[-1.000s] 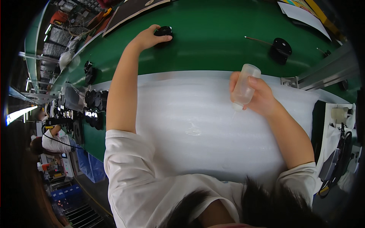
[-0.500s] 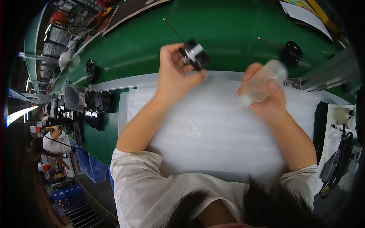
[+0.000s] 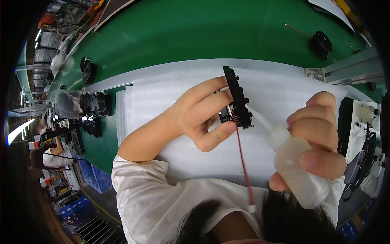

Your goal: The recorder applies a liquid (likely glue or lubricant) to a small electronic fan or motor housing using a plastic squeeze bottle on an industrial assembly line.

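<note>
A view from above a person's head looks down at two bare hands working over a white foam sheet (image 3: 162,101) that lies on a green surface (image 3: 195,32).

The left hand (image 3: 201,114) is closed around a small black fan (image 3: 237,99), held on edge above the foam sheet, with the fingers spread along its far face and the thumb pressing from below. A thin red wire (image 3: 242,162) hangs from the fan down toward the person's chest and ends in a small white plug (image 3: 252,209).

The right hand (image 3: 317,138) is wrapped tightly around a translucent squeeze bottle (image 3: 296,168), fingers over the top and thumb beneath. The bottle is tilted, and its long clear nozzle (image 3: 258,116) points up and to the left, with the tip touching or just beside the lower part of the fan; which of the two cannot be told.

The person wears a white short-sleeved shirt (image 3: 150,195), and dark hair (image 3: 292,219) shows at the lower edge.

Farther out on the green surface, another black fan (image 3: 321,42) lies alone at the upper right, well apart from the hands. At the left, a stack of black fans (image 3: 93,103) stands just beside the foam sheet. A metal rail (image 3: 349,69) runs along the right side. At the far left, another person (image 3: 48,150) sits at a workstation.
</note>
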Demonstrator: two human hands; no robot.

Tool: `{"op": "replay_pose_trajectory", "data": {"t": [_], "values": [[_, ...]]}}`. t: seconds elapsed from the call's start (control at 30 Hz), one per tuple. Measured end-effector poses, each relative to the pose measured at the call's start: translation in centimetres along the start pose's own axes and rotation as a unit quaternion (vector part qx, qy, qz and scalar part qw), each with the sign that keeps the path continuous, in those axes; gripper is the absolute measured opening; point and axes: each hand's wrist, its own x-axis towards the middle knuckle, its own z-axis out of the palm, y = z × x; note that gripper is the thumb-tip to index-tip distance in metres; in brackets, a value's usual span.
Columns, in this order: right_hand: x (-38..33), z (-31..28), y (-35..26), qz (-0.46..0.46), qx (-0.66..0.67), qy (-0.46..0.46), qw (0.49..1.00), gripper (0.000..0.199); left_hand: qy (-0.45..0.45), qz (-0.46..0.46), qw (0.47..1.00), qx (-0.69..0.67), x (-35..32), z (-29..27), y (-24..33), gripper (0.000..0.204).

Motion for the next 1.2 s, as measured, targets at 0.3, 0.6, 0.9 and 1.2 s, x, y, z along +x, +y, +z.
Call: {"op": "replay_pose_trajectory", "data": {"t": [0.3,0.6,0.9,1.2], "values": [[0.1,0.5,-0.3,0.015,-0.002,0.015,1.000,0.046,-0.022,-0.026,0.999,0.000,-0.4,-0.1,0.1,0.023],[0.3,0.4,-1.0,0.043,-0.035,-0.029,0.998,0.043,-0.012,-0.038,0.999,0.003,-0.9,-0.2,0.4,0.019],[0.0,0.3,-1.0,0.011,-0.043,-0.026,0.999,0.038,-0.009,-0.004,1.000,0.023,-1.2,-0.3,0.2,0.021],[-0.4,0.9,-1.0,-0.014,-0.052,-0.013,0.998,0.038,-0.023,-0.201,0.978,-0.056,-0.9,-1.8,1.2,0.025]]}}
